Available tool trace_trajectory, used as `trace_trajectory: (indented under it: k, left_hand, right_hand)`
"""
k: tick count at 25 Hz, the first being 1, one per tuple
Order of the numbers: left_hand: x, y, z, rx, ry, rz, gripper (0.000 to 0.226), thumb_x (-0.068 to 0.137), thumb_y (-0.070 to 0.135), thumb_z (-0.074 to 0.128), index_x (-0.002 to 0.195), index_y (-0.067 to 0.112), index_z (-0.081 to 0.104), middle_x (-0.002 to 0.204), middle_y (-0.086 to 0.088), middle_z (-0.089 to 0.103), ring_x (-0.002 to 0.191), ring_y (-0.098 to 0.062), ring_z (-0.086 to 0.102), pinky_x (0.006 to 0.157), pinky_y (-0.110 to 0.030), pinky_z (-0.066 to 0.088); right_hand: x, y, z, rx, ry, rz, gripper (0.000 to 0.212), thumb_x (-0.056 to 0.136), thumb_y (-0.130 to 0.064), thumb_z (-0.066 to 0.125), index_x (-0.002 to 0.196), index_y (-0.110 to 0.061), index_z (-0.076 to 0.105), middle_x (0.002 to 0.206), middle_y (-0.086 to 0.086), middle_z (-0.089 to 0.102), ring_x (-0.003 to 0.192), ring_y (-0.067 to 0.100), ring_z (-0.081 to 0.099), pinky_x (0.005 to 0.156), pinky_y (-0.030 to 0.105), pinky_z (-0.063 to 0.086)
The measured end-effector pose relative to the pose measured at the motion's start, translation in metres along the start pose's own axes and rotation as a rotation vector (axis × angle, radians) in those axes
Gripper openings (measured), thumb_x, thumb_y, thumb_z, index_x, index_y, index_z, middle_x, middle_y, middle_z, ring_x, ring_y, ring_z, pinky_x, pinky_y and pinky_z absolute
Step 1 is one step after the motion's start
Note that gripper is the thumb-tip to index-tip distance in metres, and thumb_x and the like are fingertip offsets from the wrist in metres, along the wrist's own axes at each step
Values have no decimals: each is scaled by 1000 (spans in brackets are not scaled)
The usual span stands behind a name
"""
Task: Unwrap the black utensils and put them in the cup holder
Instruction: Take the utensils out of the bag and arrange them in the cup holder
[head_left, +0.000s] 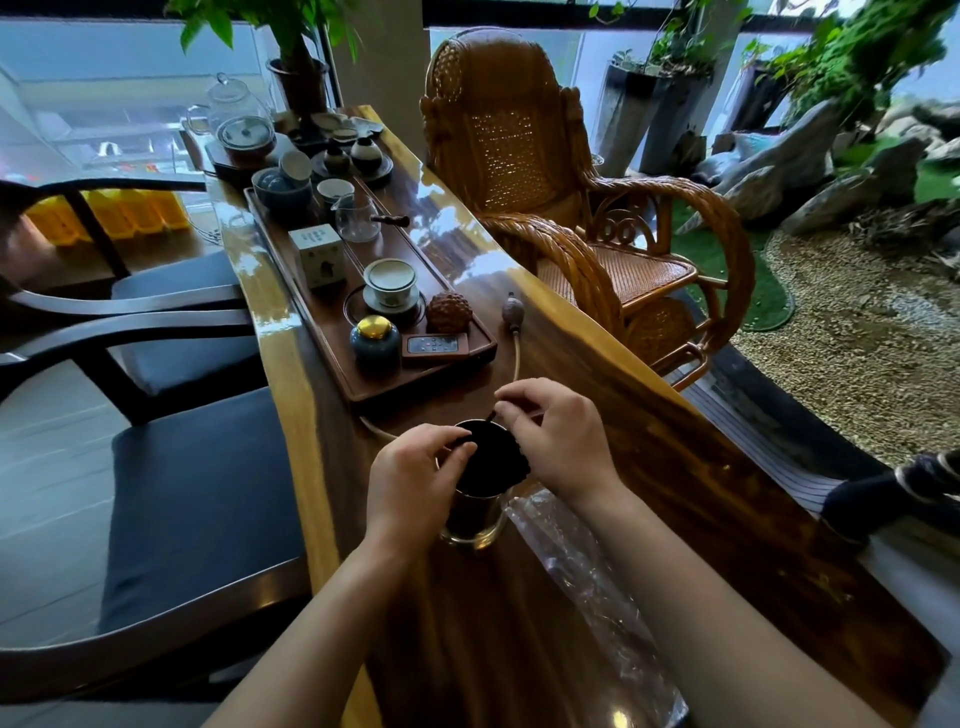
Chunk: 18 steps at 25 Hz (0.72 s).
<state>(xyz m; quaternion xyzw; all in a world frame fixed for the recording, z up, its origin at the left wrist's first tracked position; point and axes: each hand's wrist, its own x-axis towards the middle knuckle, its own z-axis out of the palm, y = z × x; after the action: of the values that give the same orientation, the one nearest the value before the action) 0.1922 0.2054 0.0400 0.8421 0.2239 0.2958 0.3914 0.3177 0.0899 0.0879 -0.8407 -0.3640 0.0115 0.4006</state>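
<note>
A shiny metal cup holder (475, 512) stands on the dark wooden table (519, 613) just in front of me. Black utensils (488, 457) fill its mouth, and their tops stick up above the rim. My left hand (415, 480) is at the cup's left rim and pinches a black utensil top between thumb and fingers. My right hand (558, 441) is at the right rim, fingers curled, pinching a thin black utensil tip near the far edge. A clear plastic wrapper (592, 587) lies flat on the table to the right of the cup, under my right forearm.
A long wooden tea tray (470, 358) with cups, a lidded jar, a small box and a glass pitcher runs away behind the cup. A rubber bulb with a hose (514, 332) lies beside it. A rattan chair (571, 208) stands right, dark chairs (197, 499) left.
</note>
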Motion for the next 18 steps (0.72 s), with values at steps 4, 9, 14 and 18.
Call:
trace_trajectory:
  k: [4, 9, 14, 18]
  left_hand:
    - [2, 6, 1, 24, 33, 44, 21, 89, 13, 72, 109, 10, 77, 100, -4, 77, 89, -14, 72, 76, -37, 63]
    - [2, 8, 0, 26, 35, 73, 24, 88, 9, 73, 112, 9, 76, 103, -8, 79, 93, -16, 74, 77, -39, 63]
    - [4, -1, 1, 44, 29, 106, 20, 88, 6, 74, 108, 6, 77, 98, -9, 79, 89, -20, 75, 75, -42, 63]
    - [4, -3, 4, 43, 44, 81, 21, 87, 7, 75, 108, 6, 77, 100, -8, 79, 91, -19, 75, 78, -41, 63]
  right_hand:
    - [-8, -15, -1, -43, -166, -145, 17, 90, -16, 71, 106, -14, 77, 100, 1, 75, 93, 14, 69, 86, 31, 56]
    - [-7, -18, -1, -2, -209, -58, 24, 90, -19, 70, 114, -18, 76, 107, -1, 77, 101, 10, 70, 92, 26, 55]
    - [-4, -2, -19, 52, -185, 83, 21, 90, -24, 71, 111, -24, 76, 98, -7, 78, 92, 4, 71, 84, 22, 58]
    - [-14, 30, -37, -109, -90, 258, 17, 93, -25, 68, 107, -22, 77, 103, -5, 77, 98, 12, 69, 85, 27, 54]
